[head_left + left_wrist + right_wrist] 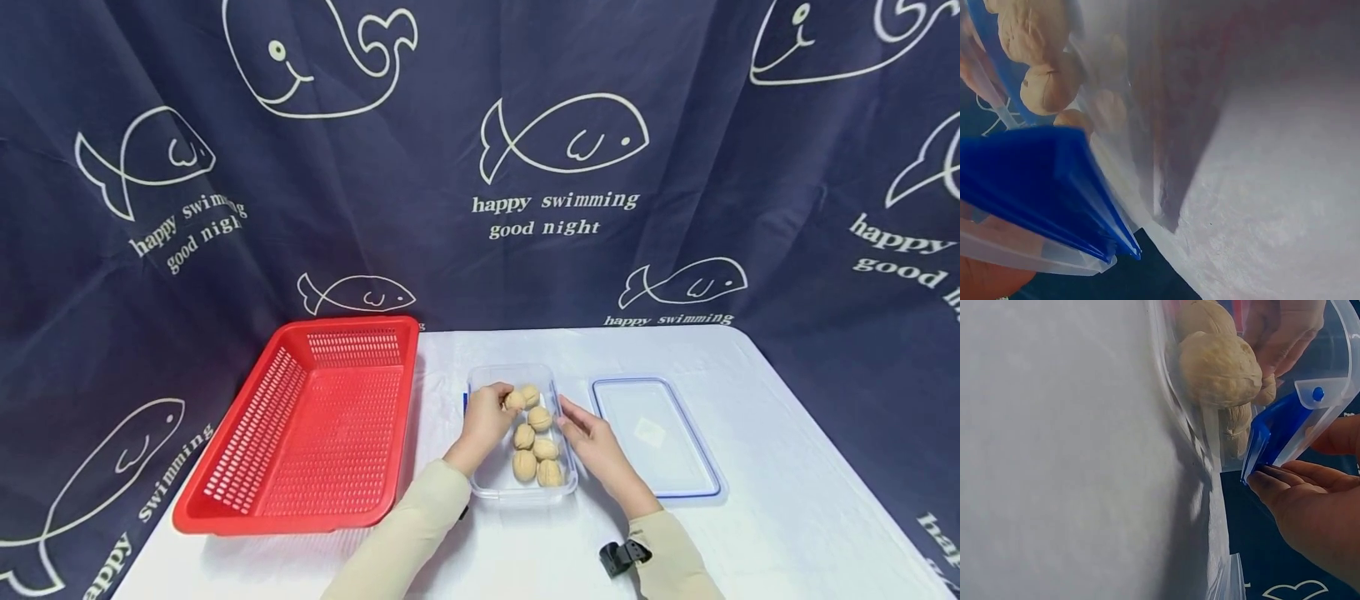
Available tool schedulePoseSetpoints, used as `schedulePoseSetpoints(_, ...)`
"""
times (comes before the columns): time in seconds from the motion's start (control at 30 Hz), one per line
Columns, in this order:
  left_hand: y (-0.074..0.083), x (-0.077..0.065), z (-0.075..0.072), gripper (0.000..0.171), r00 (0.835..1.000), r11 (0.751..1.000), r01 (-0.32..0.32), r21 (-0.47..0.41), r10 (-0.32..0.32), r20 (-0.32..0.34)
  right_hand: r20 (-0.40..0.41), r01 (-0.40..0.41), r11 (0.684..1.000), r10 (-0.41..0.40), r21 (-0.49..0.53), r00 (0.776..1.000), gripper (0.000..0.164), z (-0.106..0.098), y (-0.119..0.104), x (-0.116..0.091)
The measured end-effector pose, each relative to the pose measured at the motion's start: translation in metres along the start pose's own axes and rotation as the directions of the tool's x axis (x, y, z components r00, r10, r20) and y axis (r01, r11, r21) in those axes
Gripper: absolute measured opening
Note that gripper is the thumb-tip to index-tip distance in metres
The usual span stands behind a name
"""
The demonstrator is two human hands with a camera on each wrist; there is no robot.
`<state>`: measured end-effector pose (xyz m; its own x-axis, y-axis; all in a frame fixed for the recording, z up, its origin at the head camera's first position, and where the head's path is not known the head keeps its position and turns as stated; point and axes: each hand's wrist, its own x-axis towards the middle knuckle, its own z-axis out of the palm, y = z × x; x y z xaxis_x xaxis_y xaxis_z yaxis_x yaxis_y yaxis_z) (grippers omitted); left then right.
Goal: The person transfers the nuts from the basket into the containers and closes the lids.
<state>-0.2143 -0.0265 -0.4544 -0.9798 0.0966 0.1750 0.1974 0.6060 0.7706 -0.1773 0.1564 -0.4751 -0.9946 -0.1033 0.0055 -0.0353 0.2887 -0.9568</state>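
Observation:
A clear plastic container (510,492) with blue side clips stands on the table with several walnuts (539,418) inside. At its far left part, my left hand (486,414) pinches a walnut (514,401) between thumb and fingers. On the opposite side my right hand (597,443) grips the container's rim, its fingers against the blue clip (1282,428) in the right wrist view. The left wrist view has the other blue clip (1029,181) close up, with part of my left hand (991,275) behind the clear wall.
A red perforated basket (330,450) sits to the left of the container. To the right lies a clear lid (652,433) with a blue seal, flat on the white-covered table (787,500). A dark blue curtain (450,250) with fish drawings hangs behind.

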Motion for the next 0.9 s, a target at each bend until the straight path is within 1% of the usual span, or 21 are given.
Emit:
schedulePoseSetpoints(0.17,0.001,0.0,0.005,0.033,1.0,1.0,0.016,-0.006,-0.015,0.016,-0.004,0.0,1.0,0.0,-0.002,1.0,0.048,-0.001,-0.003,0.0)
schedulePoseSetpoints(0.3,-0.004,-0.002,0.01,0.031,1.0,1.0,0.019,-0.006,-0.019,-0.007,-0.001,-0.004,1.0,0.004,0.0,1.0,0.048,0.0,-0.003,0.0)
schedulePoseSetpoints(0.5,-0.003,-0.004,0.012,0.043,0.996,0.996,0.09,-0.001,-0.09,-0.006,0.001,-0.007,1.0,0.007,0.011,1.0,0.048,0.0,-0.001,0.0)
schedulePoseSetpoints(0.53,-0.002,-0.005,0.012,0.045,0.996,0.996,0.093,-0.003,-0.093,-0.006,0.0,-0.005,1.0,0.005,0.007,1.0,0.048,0.0,-0.001,0.0)
schedulePoseSetpoints(0.63,0.0,-0.007,0.01,0.046,0.997,0.997,0.073,-0.02,-0.074,-0.007,-0.006,0.005,1.0,-0.005,-0.007,1.0,0.048,0.0,-0.001,0.0)
schedulePoseSetpoints(0.77,0.006,-0.012,0.005,0.046,0.998,0.996,0.065,-0.053,-0.064,0.015,-0.006,0.015,1.0,-0.015,-0.005,1.0,0.047,0.0,-0.001,0.0)
schedulePoseSetpoints(0.9,0.015,-0.018,-0.001,0.048,0.997,0.994,0.068,-0.081,-0.064,0.052,-0.017,0.072,0.997,-0.072,-0.007,0.997,0.046,-0.002,-0.002,0.0)
